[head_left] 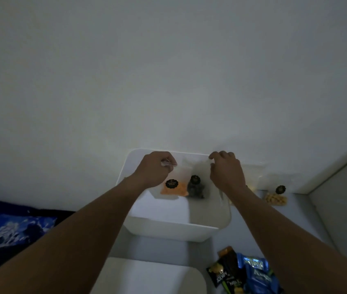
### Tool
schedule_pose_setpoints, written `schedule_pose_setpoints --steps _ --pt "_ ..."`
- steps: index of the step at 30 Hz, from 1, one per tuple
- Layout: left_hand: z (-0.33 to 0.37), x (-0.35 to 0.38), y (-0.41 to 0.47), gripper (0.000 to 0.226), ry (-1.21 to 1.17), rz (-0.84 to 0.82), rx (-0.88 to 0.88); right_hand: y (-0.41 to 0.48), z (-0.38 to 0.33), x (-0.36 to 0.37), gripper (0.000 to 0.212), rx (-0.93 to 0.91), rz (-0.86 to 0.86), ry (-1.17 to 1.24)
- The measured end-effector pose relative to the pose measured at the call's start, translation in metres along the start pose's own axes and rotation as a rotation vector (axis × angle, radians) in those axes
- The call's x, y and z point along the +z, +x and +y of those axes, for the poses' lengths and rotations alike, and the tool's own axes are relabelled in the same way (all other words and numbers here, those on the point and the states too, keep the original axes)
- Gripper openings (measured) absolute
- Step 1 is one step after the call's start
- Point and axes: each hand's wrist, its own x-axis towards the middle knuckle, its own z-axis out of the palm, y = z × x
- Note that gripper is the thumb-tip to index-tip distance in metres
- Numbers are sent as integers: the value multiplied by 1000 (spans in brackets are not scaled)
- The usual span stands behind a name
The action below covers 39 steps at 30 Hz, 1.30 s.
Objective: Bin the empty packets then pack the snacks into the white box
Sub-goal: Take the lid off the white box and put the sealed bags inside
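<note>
Left hand point(153, 169) pinches orange packet point(173, 189) — right hand point(226, 169) pinches dark packet point(196, 187) over white box point(174, 227).

2 bare forearms are extended forward from the lower corners, converging slightly, with both hands held back-up at the same height and set apart. The left hand point(154, 169) is curled, its fingertips point(169, 158) pinched on the top edge of a clear packet point(173, 190). The right hand point(226, 168) is shown with fingers bent downward; whether anything is gripped cannot be told.
</note>
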Motion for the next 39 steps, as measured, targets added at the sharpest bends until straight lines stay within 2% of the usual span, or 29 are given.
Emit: schedule_pose_setpoints --steps 6,13,19,23,25,31,39 --pt "4 45 20 13 19 -68 -16 -28 18 -1 40 183 -157 176" --pt "-2 94 37 24 115 -76 -47 -36 21 0 48 183 -197 222" --pt "-4 107 42 10 179 -9 -71 -36 21 -4 51 173 -205 221" --pt "-3 104 38 30 302 61 -46 -38 23 -7 40 172 -209 264" --pt "2 99 36 33 344 116 -19 -39 25 -9 35 173 -199 275" --pt "43 90 26 40 387 122 119 -44 47 -35 53 195 -223 255" --pt "132 140 22 42 453 147 298 -54 137 -61 51 232 -167 191"
